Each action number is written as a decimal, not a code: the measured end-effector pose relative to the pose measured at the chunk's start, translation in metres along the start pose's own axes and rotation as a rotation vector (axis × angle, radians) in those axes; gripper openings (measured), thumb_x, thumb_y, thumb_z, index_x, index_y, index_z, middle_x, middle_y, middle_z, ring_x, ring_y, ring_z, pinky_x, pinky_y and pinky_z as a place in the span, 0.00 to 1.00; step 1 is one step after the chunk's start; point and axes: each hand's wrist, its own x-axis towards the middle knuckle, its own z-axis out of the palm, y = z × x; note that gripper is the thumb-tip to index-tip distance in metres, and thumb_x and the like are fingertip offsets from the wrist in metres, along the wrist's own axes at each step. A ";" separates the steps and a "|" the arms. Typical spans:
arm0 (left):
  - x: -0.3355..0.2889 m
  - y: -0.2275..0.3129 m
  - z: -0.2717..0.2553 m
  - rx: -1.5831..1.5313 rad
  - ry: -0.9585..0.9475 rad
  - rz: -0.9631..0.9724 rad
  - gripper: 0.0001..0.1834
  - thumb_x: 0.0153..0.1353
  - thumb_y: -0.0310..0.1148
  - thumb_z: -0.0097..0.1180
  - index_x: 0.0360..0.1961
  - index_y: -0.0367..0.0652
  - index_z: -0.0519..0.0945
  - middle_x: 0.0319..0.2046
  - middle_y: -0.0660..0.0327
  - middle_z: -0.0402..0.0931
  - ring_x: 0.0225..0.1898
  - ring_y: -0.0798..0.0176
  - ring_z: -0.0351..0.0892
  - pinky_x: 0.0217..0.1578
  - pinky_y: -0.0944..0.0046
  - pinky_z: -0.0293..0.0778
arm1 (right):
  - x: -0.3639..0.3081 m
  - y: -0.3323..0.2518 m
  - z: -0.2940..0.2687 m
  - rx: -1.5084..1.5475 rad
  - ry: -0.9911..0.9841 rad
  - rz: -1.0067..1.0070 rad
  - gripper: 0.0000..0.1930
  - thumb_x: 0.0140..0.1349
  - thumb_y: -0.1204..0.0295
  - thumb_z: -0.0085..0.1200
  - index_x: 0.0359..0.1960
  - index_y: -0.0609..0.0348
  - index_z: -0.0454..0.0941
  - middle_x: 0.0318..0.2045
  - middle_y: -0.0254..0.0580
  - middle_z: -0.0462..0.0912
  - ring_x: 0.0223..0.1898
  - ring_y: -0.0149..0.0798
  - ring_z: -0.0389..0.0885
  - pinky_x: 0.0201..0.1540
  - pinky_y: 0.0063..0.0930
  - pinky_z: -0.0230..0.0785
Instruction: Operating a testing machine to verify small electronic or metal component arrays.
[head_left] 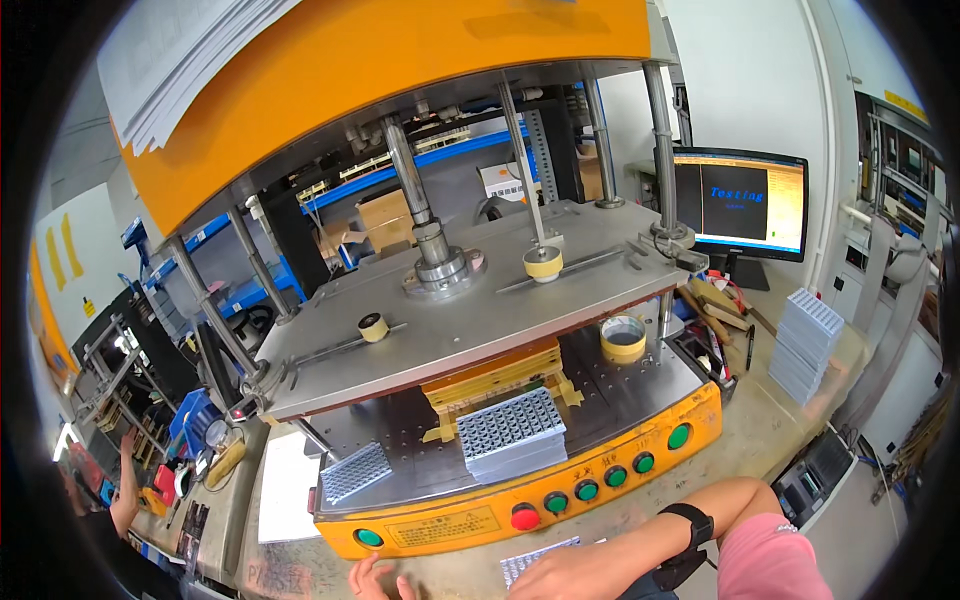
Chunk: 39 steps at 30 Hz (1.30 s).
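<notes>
At the lower edge, my right hand (pixel 562 574) is closed on a light grey panel (pixel 540 557) with rows of small cut-outs, its fingertips mostly hidden. My left hand (pixel 378 580) is empty with its fingers apart, just below the green button (pixel 369 538) at the left of the press's orange front. A stack of similar grey panels (pixel 512 430) sits on the press bed, in front of a yellow-taped fixture (pixel 495 375). One more such panel (pixel 357 472) lies at the bed's left corner.
Over the bed hangs the press's steel plate (pixel 450 320) on guide posts. A red button (pixel 525 516) and several green ones line its front. More grey panels stand in a tall stack (pixel 806 345) at right, near a monitor (pixel 740 205). Another person's arm (pixel 125 485) shows at far left.
</notes>
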 end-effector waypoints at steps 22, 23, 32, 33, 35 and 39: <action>0.127 -0.028 0.001 0.433 -0.545 0.165 0.29 0.71 0.51 0.48 0.66 0.48 0.70 0.66 0.54 0.68 0.69 0.48 0.61 0.69 0.37 0.46 | -0.007 -0.004 -0.011 -0.068 0.070 -0.006 0.11 0.71 0.63 0.50 0.35 0.55 0.79 0.29 0.44 0.81 0.32 0.50 0.80 0.33 0.40 0.71; 0.125 -0.024 -0.002 0.439 -0.549 0.152 0.29 0.71 0.51 0.48 0.66 0.48 0.70 0.66 0.54 0.68 0.69 0.48 0.61 0.69 0.37 0.46 | -0.006 -0.002 -0.012 -0.083 0.054 -0.003 0.11 0.71 0.63 0.50 0.35 0.55 0.79 0.29 0.44 0.81 0.32 0.50 0.80 0.33 0.40 0.71; 0.170 0.056 -0.042 -0.144 -0.603 0.305 0.10 0.60 0.35 0.62 0.41 0.44 0.81 0.44 0.58 0.82 0.48 0.51 0.77 0.52 0.53 0.66 | -0.007 -0.005 -0.061 -0.500 0.204 -0.004 0.10 0.67 0.65 0.56 0.37 0.60 0.78 0.32 0.41 0.80 0.36 0.45 0.81 0.39 0.36 0.74; 0.177 0.056 -0.036 -0.170 -0.569 0.329 0.07 0.61 0.35 0.62 0.38 0.44 0.82 0.39 0.62 0.83 0.44 0.53 0.78 0.49 0.54 0.66 | -0.008 -0.002 -0.070 -0.548 0.250 0.036 0.09 0.66 0.67 0.58 0.37 0.60 0.78 0.32 0.40 0.81 0.35 0.44 0.81 0.38 0.36 0.73; 0.198 0.065 -0.020 -0.186 -0.538 0.378 0.05 0.61 0.33 0.62 0.33 0.43 0.83 0.35 0.62 0.84 0.40 0.53 0.80 0.46 0.56 0.69 | -0.008 0.006 -0.085 -0.575 0.363 0.102 0.06 0.63 0.70 0.61 0.36 0.58 0.80 0.31 0.38 0.82 0.33 0.42 0.80 0.36 0.34 0.72; 0.249 0.078 0.034 -0.267 -0.403 0.501 0.08 0.65 0.34 0.58 0.41 0.43 0.82 0.43 0.56 0.83 0.48 0.50 0.78 0.51 0.55 0.70 | -0.008 0.002 -0.096 -0.588 0.429 0.164 0.05 0.63 0.70 0.60 0.35 0.57 0.81 0.29 0.37 0.82 0.31 0.41 0.80 0.35 0.32 0.70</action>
